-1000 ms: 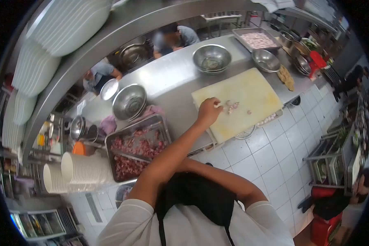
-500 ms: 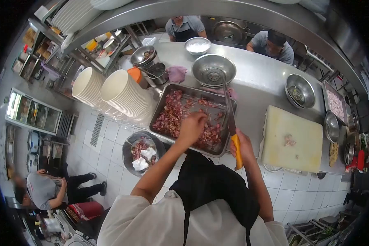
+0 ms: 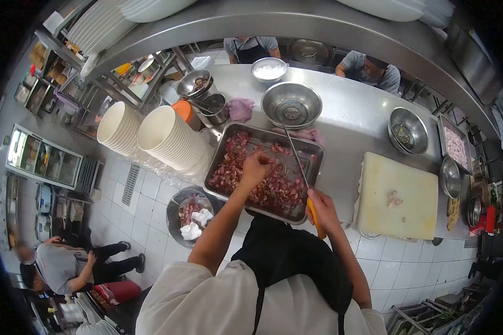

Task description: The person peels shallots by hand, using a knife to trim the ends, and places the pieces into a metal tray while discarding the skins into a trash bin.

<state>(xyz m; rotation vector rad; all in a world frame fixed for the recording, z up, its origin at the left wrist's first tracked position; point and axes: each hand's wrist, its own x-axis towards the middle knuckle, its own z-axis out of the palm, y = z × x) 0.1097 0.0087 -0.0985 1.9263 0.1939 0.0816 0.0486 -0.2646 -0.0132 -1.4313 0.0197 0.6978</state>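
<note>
A deep metal tray (image 3: 218, 190) holds many small pieces of chopped reddish meat (image 3: 237, 162). My left hand (image 3: 258, 167) is over the middle of the tray, in among the meat, with its fingers curled together; whatever is between them is hidden. In my right hand (image 3: 324, 211), at the tray's right front corner, is a long knife (image 3: 297, 159), gripped by its yellow handle. The blade slants up and left across the tray, its tip end near a steel bowl (image 3: 292, 104) behind it.
On the right lies a thick cutting board (image 3: 399, 195) with small meat scraps. Stacked white tubs (image 3: 165, 137) stand left of the tray. Below them is a bin (image 3: 176, 223) with meat and white paper. Two people are across the counter; another person (image 3: 67, 265) stands at left.
My left hand has shifted slightly left within the tray. The knife has turned, so its blade looks thinner and edge-on, and my right hand is a little lower.
</note>
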